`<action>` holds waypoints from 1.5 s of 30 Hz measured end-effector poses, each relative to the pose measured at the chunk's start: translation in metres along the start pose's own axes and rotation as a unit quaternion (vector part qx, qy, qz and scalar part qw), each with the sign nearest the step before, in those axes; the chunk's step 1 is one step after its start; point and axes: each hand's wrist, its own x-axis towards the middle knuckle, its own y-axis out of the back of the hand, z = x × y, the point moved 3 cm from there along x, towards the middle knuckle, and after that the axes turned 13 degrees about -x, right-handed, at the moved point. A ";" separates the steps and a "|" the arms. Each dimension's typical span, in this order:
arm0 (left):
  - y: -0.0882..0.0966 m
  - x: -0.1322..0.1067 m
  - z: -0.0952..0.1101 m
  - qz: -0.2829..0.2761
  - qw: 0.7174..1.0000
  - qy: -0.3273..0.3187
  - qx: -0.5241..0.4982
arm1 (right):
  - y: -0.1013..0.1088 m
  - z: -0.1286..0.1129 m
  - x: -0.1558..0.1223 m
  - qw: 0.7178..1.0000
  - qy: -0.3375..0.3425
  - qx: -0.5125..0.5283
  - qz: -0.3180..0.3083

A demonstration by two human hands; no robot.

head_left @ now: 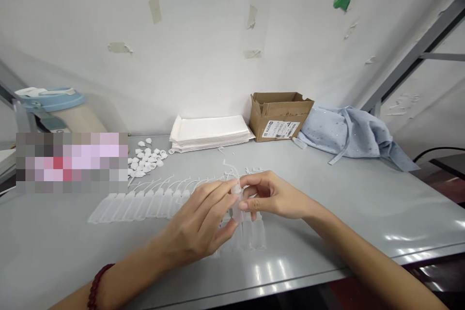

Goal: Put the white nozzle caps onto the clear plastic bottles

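Over the near side of the grey table (327, 223), a small translucent bottle (237, 210) is standing nearly upright between two hands, its white top (236, 189) at their fingertips. The left hand (199, 220) is closing around it, fingertips by the top and thumb lower down. The right hand (276, 198) is half curled, holding it from the other side with forefinger high and thumb below — how tightly, I can't tell. To my mind, good handling here means keeping the soft-looking body steady without squeezing, and pressing straight along its length — a tilt could set the top crooked. More bottles (257, 232) are lying just beneath the hands, and a row of stemmed bottles (141, 203) is stretching off to the left. Beyond, small white pieces (145, 161) are lying heaped near a white stack (212, 131), with a cardboard box (281, 116) and blue cloth (352, 131) sitting farther right.
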 end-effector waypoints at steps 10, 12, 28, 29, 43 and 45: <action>-0.016 0.026 0.001 -0.028 0.998 0.051 -0.029 | 0.029 0.004 -0.012 0.996 -0.046 -0.074 -0.008; -0.018 0.029 0.006 -0.040 0.995 0.070 -0.060 | 0.038 0.005 -0.014 0.992 -0.054 -0.106 -0.031; -0.061 0.030 0.039 -0.237 0.963 0.107 -0.064 | 0.094 0.034 -0.011 0.944 -0.060 -0.152 0.288; -0.062 0.030 0.039 -0.241 0.963 0.107 -0.058 | 0.096 0.035 -0.010 0.940 -0.061 -0.156 0.298; -0.044 0.038 0.028 -0.170 0.977 0.121 0.035 | 0.150 0.078 -0.019 0.772 -0.150 -0.414 0.459; -0.035 0.048 0.005 -0.163 0.973 0.156 0.048 | 0.161 0.090 -0.025 0.730 -0.172 -0.459 0.476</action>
